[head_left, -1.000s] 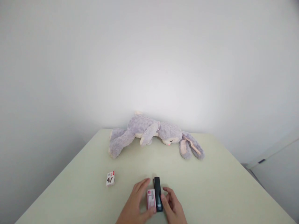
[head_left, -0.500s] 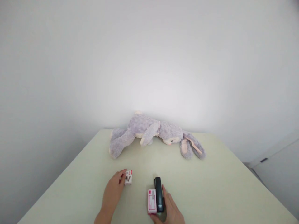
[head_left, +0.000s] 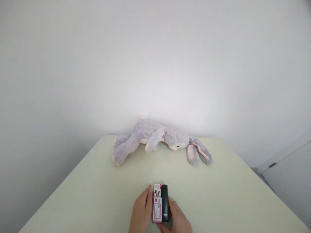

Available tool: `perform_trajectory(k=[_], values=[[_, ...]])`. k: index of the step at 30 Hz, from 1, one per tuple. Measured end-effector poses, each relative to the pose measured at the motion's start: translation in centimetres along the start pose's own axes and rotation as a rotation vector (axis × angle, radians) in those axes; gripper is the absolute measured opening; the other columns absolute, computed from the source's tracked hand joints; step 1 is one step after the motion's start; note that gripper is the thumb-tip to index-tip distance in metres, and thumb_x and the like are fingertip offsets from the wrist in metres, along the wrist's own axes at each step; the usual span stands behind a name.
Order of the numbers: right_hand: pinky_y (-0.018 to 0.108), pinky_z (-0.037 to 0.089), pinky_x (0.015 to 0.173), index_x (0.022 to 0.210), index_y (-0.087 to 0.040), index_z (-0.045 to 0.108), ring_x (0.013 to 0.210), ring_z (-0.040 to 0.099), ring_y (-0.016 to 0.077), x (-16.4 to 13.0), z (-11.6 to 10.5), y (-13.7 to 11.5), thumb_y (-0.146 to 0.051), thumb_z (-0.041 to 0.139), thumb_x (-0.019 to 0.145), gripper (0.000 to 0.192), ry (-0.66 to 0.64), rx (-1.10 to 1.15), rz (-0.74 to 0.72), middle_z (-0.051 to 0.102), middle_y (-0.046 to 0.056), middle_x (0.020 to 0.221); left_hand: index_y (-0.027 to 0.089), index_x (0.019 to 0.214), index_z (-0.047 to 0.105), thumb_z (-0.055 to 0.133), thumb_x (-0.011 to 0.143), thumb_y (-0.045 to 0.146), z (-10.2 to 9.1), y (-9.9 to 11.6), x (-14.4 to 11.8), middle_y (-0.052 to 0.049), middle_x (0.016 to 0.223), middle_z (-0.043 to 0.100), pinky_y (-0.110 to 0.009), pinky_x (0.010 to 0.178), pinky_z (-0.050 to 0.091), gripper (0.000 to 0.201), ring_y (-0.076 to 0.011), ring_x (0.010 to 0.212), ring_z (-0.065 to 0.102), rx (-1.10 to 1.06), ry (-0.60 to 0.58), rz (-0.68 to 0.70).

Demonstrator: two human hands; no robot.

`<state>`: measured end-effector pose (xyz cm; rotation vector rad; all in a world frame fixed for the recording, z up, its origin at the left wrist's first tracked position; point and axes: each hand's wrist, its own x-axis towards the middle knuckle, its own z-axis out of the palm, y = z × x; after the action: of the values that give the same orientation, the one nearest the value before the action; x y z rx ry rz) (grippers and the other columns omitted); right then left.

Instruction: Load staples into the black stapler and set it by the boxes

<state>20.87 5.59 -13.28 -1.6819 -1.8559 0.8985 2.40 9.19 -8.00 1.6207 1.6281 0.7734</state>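
Observation:
A black stapler [head_left: 165, 203] lies lengthwise on the table. Against its left side sit a white box with a pink border [head_left: 157, 209] and, just beyond that, a smaller white box with red print and a dark picture [head_left: 157, 190]. My left hand [head_left: 143, 209] is closed at the left of the boxes, its fingertips against the small box. The fingers of my right hand [head_left: 177, 216] press along the stapler's right side, with the thumb at the near end of the pink-bordered box. The undersides of all three are hidden.
A grey plush rabbit [head_left: 150, 134] lies on its side along the back of the pale green table [head_left: 213, 191], close to the white wall [head_left: 155, 64]. A white panel with a dark handle [head_left: 272, 165] stands at the right.
My left hand has moved right with the small white box, bringing it against the stapler beyond the pink-bordered box. My right hand has stayed almost in place.

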Motion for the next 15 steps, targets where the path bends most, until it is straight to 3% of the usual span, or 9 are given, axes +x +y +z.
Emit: perform_trajectory(k=[7, 12, 15], values=[[0.037, 0.05, 0.104, 0.151, -0.023, 0.045, 0.121, 0.065, 0.0311, 0.1, -1.7, -1.3, -0.018, 0.067, 0.064, 0.091, -0.03, 0.09, -0.008, 0.066, 0.013, 0.135, 0.016, 0.139, 0.058, 0.038, 0.093, 0.057, 3.1, -1.8, -3.1, -0.012, 0.137, 0.067, -0.037, 0.112, 0.046, 0.065, -0.0255, 0.128, 0.061, -0.19, -0.064, -0.076], [0.036, 0.046, 0.108, 0.148, -0.022, 0.05, 0.124, 0.063, 0.0276, -0.1, -4.7, -1.0, -0.017, 0.066, 0.065, 0.084, -0.041, 0.136, -0.066, 0.066, 0.01, 0.136, 0.013, 0.131, 0.064, 0.048, 0.088, 0.047, 3.8, 0.8, -2.2, -0.012, 0.13, 0.07, -0.037, 0.11, 0.046, 0.057, -0.026, 0.122, 0.063, -0.397, -0.075, -0.13], [0.035, 0.046, 0.108, 0.143, -0.022, 0.055, 0.123, 0.063, 0.0269, -0.2, -7.3, 0.3, -0.02, 0.067, 0.068, 0.076, -0.013, 0.15, -0.055, 0.067, 0.009, 0.136, 0.013, 0.125, 0.067, 0.05, 0.086, 0.039, 5.3, 3.2, -0.7, -0.011, 0.125, 0.072, -0.036, 0.106, 0.048, 0.051, -0.0253, 0.117, 0.065, -0.496, -0.134, -0.089]])
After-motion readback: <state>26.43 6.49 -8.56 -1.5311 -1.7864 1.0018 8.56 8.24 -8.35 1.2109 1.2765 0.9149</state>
